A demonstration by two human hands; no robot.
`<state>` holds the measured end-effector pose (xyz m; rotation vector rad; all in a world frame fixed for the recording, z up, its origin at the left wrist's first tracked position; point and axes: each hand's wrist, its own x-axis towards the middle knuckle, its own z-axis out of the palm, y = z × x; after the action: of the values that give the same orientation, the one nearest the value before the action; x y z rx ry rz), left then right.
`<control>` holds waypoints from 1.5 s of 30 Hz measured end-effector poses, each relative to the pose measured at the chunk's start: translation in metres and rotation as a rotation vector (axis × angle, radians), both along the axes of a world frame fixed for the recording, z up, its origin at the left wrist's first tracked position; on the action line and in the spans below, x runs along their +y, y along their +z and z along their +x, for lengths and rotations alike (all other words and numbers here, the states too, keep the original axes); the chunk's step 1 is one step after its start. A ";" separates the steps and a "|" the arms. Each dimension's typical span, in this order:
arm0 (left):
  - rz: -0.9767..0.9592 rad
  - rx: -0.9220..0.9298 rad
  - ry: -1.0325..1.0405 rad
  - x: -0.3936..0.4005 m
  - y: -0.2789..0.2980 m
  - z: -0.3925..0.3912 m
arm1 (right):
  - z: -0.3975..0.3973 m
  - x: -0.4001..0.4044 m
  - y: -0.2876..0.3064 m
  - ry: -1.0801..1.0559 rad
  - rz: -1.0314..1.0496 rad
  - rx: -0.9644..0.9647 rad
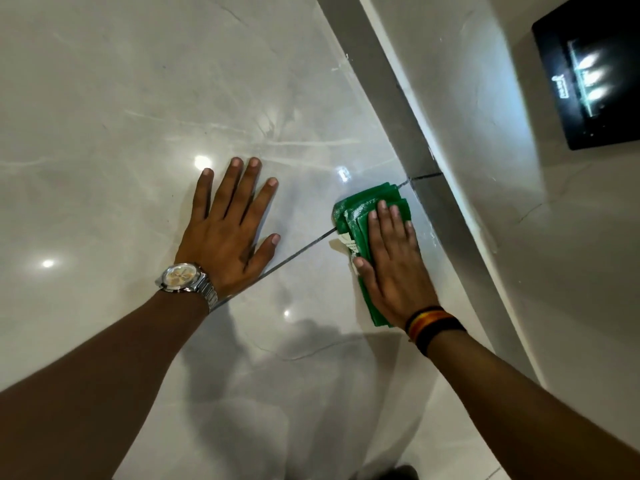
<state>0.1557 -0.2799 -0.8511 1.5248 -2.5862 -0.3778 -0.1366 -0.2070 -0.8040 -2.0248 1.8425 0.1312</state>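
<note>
Right hand: the right hand (391, 268) is lying flat, fingers straight and close together, pressing a folded green cloth (360, 202) onto the floor (138, 98).
Cloth: it is sitting under the palm, lying across the dark grout line (298, 252), just beside the grey skirting (391, 98); a white tag (344, 242) is poking out at its left edge.
Left hand: the left hand (228, 233) is resting flat on the glossy tile, fingers spread wide, holding nothing, apart from the cloth.
Wrists: a silver watch (180, 277) is showing on the left, striped bands (433, 322) on the right.
Wall: a black panel (588, 74) is reflecting lights at upper right.
</note>
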 end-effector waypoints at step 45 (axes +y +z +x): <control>0.010 0.046 0.015 -0.006 0.006 0.002 | 0.059 -0.116 -0.015 -0.322 -0.154 0.017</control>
<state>0.1575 -0.2858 -0.8455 1.5192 -2.5402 -0.4198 -0.0771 -0.3226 -0.8193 -1.7933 2.2202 -0.0865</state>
